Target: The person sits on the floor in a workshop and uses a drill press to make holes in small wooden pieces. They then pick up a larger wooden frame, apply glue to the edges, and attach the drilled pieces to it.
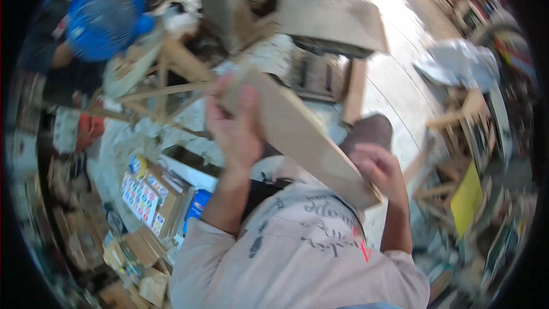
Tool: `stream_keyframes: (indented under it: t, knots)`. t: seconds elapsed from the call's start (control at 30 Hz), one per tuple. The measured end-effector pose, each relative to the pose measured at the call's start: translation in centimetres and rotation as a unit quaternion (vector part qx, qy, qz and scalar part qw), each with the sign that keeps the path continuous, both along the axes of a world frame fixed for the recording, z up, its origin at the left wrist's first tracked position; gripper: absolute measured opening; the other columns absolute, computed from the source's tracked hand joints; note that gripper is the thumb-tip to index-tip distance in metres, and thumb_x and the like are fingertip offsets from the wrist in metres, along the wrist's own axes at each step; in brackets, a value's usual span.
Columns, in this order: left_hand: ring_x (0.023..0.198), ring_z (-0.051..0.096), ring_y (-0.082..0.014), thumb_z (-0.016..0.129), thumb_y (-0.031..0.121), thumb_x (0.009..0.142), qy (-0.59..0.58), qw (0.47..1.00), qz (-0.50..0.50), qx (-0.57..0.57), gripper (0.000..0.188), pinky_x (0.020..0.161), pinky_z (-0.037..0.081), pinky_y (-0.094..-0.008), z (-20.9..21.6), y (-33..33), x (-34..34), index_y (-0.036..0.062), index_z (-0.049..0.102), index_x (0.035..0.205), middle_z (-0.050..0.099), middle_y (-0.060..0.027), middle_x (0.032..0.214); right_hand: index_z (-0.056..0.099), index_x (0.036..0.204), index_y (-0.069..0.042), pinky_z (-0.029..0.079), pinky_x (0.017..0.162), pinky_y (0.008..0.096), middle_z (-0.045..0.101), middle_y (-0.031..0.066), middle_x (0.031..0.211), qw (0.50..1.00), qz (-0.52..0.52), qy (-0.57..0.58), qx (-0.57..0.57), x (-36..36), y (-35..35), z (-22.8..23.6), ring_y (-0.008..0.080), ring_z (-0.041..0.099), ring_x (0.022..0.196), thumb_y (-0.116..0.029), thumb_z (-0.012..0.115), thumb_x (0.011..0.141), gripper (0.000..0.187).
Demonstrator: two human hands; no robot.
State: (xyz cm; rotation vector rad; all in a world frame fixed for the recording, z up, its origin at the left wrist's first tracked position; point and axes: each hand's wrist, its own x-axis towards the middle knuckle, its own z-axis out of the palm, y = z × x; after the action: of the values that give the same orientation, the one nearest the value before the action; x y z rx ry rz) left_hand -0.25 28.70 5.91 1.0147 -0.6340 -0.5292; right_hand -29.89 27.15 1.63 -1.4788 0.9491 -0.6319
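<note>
A long, pale wooden board [303, 129] is tilted across the front of my body, its upper end to the left and its lower end by my shirt. My left hand [235, 117] grips the upper end, thumb on the broad face and fingers around the edge. At the board's right edge, near the lower end, is my right hand [377, 166] with curled fingers, slightly blurred. What those fingers hold, if anything, is hidden.
A blue round fan [107, 17] is at the upper left, with a person's arm [62, 54] beside it. Ahead stands a machine with a flat top [331, 20]. Wooden frames [163, 86] are on the left. On the right are a silvery sheet [457, 63] and a yellow panel [466, 200].
</note>
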Motion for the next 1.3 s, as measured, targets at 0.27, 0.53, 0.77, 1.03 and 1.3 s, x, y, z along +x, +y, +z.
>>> stream_keyframes:
  t: [0.27,0.53,0.77,1.03,1.3]
  knots:
    - [0.096,0.058,-0.0135,0.067,0.01,0.085,-0.04,0.957,-0.255,0.136,0.039,0.085,0.048,-0.0264,-3.6,-0.1,10.2,0.0057,0.051,0.12,0.058,-0.0037,0.103,0.066,0.103,-0.003,0.048,0.081,0.0286,0.069,0.0076,0.096,0.926,-0.266,-0.089,0.253,-12.3,4.3,-12.1,0.0151,0.064,0.088,-0.052,0.037,0.1,0.058]
    - [0.084,0.049,-0.0069,0.058,0.012,0.09,-0.155,0.859,-0.413,0.261,0.03,0.08,0.038,-0.0197,-2.0,-1.5,9.6,0.0039,0.052,0.118,0.049,0.0015,0.09,0.062,0.073,-0.004,0.047,0.063,0.0254,0.064,0.0067,0.07,0.869,-0.251,-0.268,0.332,-9.0,5.2,-13.4,0.0149,0.059,0.063,-0.069,0.026,0.094,0.077]
    - [0.083,0.044,-0.0058,0.058,0.013,0.096,-0.263,0.848,-0.381,0.258,0.008,0.079,0.036,-0.0202,-3.1,-2.7,8.6,0.0058,0.056,0.099,0.049,0.0027,0.088,0.057,0.062,-0.007,0.045,0.056,0.0261,0.059,0.0057,0.06,0.851,-0.346,-0.214,0.332,-7.9,5.2,-13.2,0.0144,0.056,0.055,-0.07,0.032,0.093,0.075]
    - [0.084,0.043,-0.0069,0.057,0.013,0.096,-0.231,0.856,-0.396,0.239,0.013,0.082,0.036,-0.0211,-3.1,-3.0,8.7,0.0067,0.053,0.108,0.047,0.0024,0.088,0.055,0.059,-0.008,0.043,0.055,0.0269,0.058,0.0054,0.059,0.846,-0.363,-0.218,0.324,-8.0,5.0,-14.1,0.0142,0.054,0.055,-0.066,0.041,0.093,0.069]
    - [0.089,0.053,-0.0073,0.073,0.013,0.083,-0.099,0.845,-0.471,0.233,0.034,0.082,0.043,-0.0233,1.2,-1.2,7.2,0.0052,0.054,0.111,0.055,0.0006,0.093,0.051,0.058,-0.011,0.038,0.053,0.027,0.048,-0.0004,0.056,0.838,-0.459,-0.099,0.277,-7.9,4.0,-12.5,0.0111,0.046,0.052,-0.053,0.057,0.092,0.054]
